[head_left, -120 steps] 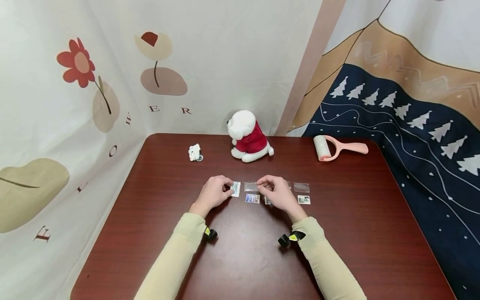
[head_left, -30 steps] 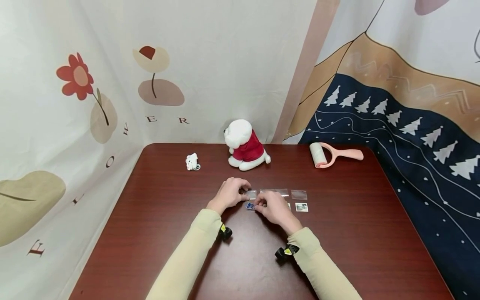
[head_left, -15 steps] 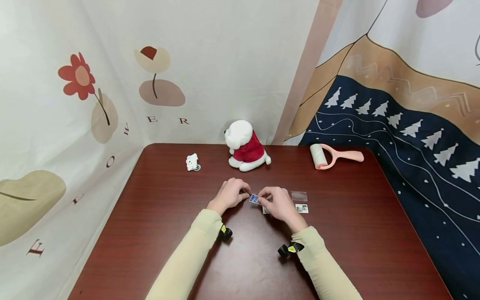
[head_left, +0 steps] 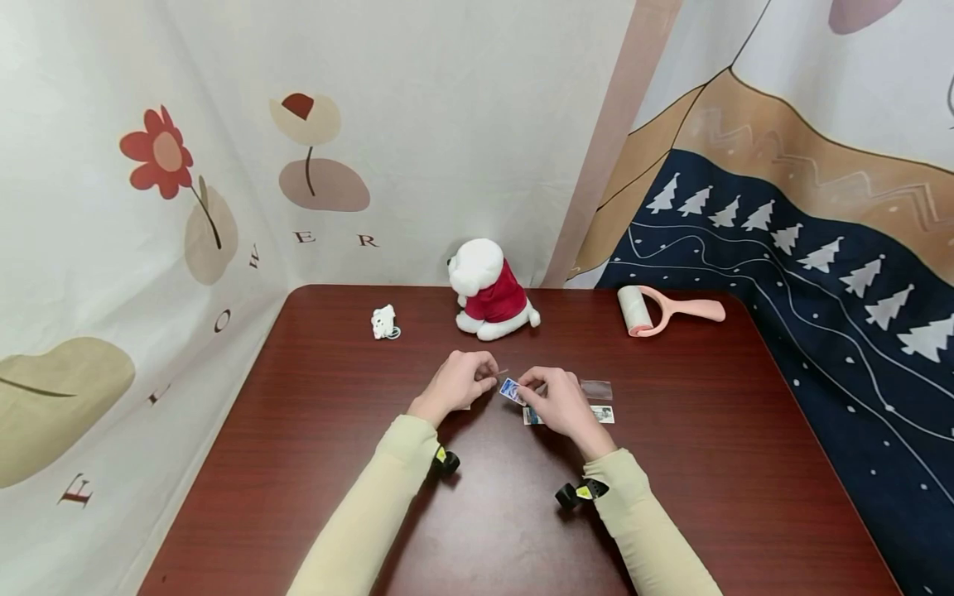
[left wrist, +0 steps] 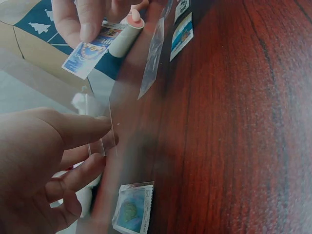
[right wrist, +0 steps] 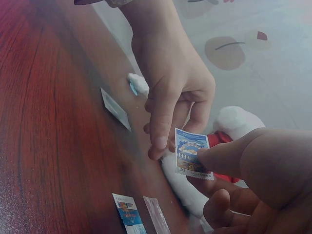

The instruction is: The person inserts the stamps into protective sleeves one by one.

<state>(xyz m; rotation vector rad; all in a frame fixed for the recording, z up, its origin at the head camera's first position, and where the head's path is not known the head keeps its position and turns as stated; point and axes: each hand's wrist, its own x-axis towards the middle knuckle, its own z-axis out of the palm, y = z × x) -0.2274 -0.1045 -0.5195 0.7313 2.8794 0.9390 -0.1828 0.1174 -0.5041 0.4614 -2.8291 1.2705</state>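
My right hand (head_left: 559, 401) pinches a blue perforated postage stamp (right wrist: 191, 151) between thumb and fingers, held above the table. Facing it, my left hand (head_left: 456, 385) pinches a small clear plastic sleeve (left wrist: 100, 105), seen nearly edge-on. The stamp and the sleeve are a short way apart in the left wrist view. Below the left hand lies a stamp inside a clear sleeve (left wrist: 131, 209). Near the right hand, a loose stamp (head_left: 602, 414) and a partly covered stamp (head_left: 532, 416) lie on the table, with a clear sleeve (head_left: 596, 390) behind them.
At the back of the brown table (head_left: 335, 497) sits a white plush dog (head_left: 488, 294) in a red top. A pink-handled lint roller (head_left: 671, 311) lies to its right, a small white object with a cord (head_left: 384, 323) to its left. Printed curtains (head_left: 447, 124) hang behind.
Four seconds ago the left hand was at the sleeved stamp; since then it has taken up a sleeve. The right hand has picked the blue stamp off the table and raised it toward the left.
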